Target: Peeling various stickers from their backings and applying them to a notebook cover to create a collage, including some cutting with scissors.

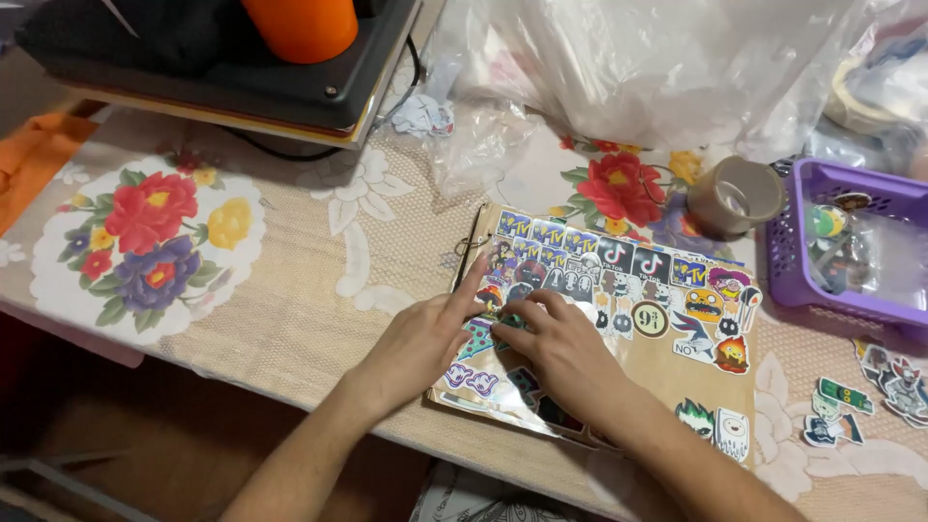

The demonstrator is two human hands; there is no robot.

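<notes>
Both forearms reach up from the near edge onto the sticker board. Left hand lies flat, forefinger straight; right hand curls, fingertips seemingly pressing a small sticker lying between them, nearer the right. Beyond sit a tape roll and purple basket.

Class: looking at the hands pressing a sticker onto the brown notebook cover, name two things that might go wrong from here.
1. The notebook overhangs the table edge; pressing with both the left hand and right hand might tip it off.
2. The stickers are crowded, so the new one may overlap its neighbours.
</notes>
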